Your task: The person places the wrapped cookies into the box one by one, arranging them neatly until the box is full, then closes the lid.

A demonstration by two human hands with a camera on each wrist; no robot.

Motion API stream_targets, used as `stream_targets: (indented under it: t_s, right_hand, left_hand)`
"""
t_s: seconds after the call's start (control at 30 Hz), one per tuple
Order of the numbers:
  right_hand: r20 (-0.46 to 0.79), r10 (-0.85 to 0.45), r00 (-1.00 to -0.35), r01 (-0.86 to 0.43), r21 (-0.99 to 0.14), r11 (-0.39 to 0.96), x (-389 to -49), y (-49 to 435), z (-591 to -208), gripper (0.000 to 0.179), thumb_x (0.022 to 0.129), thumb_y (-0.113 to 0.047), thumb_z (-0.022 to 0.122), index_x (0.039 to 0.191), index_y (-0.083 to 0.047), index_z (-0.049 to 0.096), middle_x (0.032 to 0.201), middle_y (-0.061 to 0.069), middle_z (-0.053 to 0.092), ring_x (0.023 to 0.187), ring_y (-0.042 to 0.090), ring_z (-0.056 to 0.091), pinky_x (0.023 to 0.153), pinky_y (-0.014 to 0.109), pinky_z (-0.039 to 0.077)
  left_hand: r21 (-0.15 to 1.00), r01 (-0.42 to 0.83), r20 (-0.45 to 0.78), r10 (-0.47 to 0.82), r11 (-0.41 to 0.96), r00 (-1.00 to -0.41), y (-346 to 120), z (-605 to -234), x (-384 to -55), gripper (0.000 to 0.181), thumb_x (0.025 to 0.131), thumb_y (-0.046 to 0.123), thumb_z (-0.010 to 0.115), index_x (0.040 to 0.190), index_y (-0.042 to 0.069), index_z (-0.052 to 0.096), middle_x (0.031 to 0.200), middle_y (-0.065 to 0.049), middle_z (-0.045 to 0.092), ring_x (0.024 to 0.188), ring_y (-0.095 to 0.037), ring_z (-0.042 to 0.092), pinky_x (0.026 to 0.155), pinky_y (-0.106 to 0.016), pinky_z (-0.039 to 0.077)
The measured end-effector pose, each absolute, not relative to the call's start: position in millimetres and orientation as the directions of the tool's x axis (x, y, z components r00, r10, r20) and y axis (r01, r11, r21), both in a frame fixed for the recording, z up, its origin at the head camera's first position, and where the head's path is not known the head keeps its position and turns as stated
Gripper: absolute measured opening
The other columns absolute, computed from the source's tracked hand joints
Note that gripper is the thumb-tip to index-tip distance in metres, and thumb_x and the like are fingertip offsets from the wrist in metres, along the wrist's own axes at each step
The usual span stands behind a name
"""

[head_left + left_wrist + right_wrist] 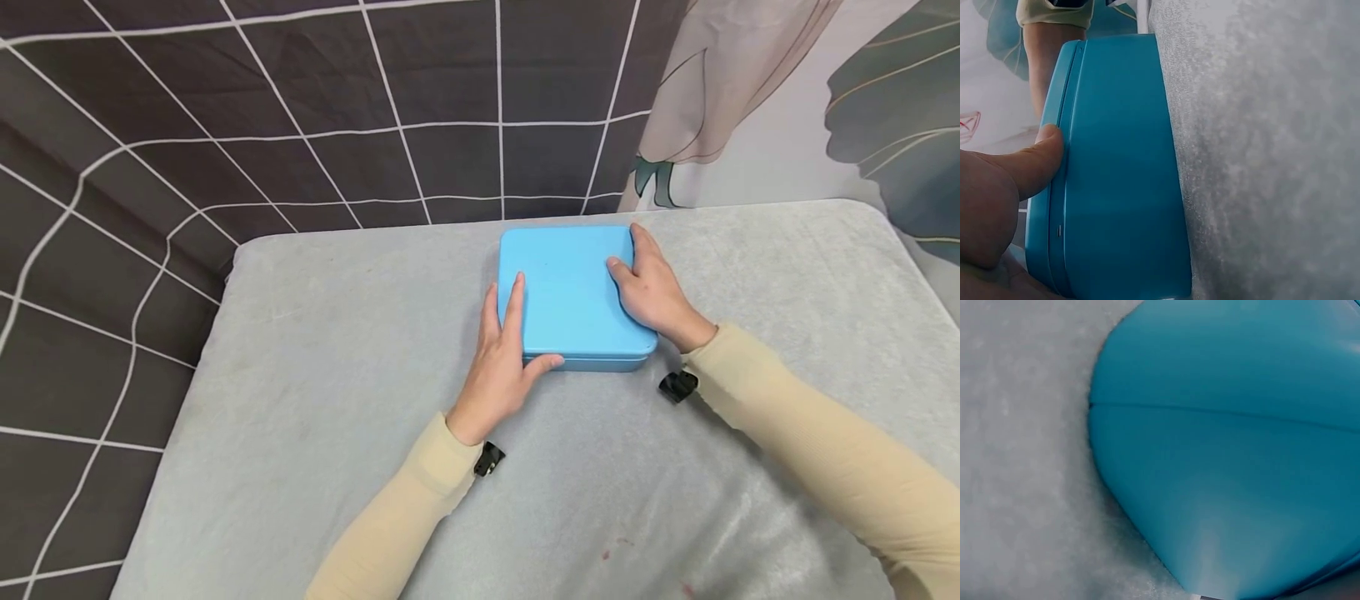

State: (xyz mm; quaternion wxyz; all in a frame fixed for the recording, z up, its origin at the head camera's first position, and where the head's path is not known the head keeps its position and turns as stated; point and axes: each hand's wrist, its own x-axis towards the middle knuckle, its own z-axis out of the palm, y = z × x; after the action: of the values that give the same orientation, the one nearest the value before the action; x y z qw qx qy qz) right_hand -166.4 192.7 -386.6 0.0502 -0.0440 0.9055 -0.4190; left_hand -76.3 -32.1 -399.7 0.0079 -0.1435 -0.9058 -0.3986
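Note:
A light blue lidded box [570, 287], square with rounded corners, lies flat on the grey cloth. Its lid sits down all round, with a thin seam along the side in the left wrist view. My left hand [495, 375] rests at the near left corner, fingers straight and spread along the lid's left edge. Its thumb [1047, 153] touches the front side near the seam. With my right hand [656, 287] I grip the right edge, thumb on top of the lid and fingers along the side. In the right wrist view a rounded corner of the box [1222, 469] fills most of the frame.
Grey plush cloth [337, 350] covers the table. Behind and to the left hangs a dark curtain with a white grid [315, 100]; a leaf-patterned curtain [795, 108] hangs at the back right. Small black devices [678, 386] sit at both wrists.

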Motion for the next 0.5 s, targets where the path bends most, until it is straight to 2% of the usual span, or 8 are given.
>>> stream_targets:
  t_s: [0.27,0.37,0.5]
  right_hand:
    - [-0.024,-0.13,-0.991,-0.068,-0.75,0.658,-165.3,193.1,-390.6,0.067,0.108,-0.019,0.035,0.155,0.014,0.0,0.162,0.035,0.002,0.152,0.042,0.002,0.122,0.05,0.004]
    - [-0.025,-0.128,-0.991,-0.067,-0.747,0.661,-165.5,192.8,-390.4,0.066,0.108,-0.019,0.035,0.155,0.014,0.0,0.162,0.035,0.003,0.152,0.041,0.003,0.122,0.05,0.005]
    - [-0.034,-0.132,-0.991,-0.065,-0.735,0.675,-166.5,192.5,-388.8,0.066,0.108,-0.019,0.035,0.154,0.015,0.0,0.162,0.035,0.003,0.152,0.042,0.003,0.122,0.051,0.005]
  left_hand:
    - [0.707,0.26,0.111,0.26,0.658,-0.959,-31.7,-404.8,-76.3,0.109,0.089,0.03,0.078,0.163,0.013,0.0,0.163,-0.028,0.0,0.152,-0.036,0.01,0.118,-0.046,0.027]
    - [0.706,0.245,0.086,0.263,0.665,-0.961,-32.4,-404.8,-77.1,0.111,0.09,0.033,0.077,0.161,0.004,-0.003,0.164,-0.027,-0.002,0.152,-0.034,0.009,0.119,-0.045,0.025]
    - [0.701,0.192,0.002,0.267,0.687,-0.964,-32.8,-401.0,-77.2,0.112,0.093,0.041,0.072,0.156,-0.008,-0.006,0.165,-0.024,-0.009,0.154,-0.026,-0.003,0.122,-0.041,0.016]
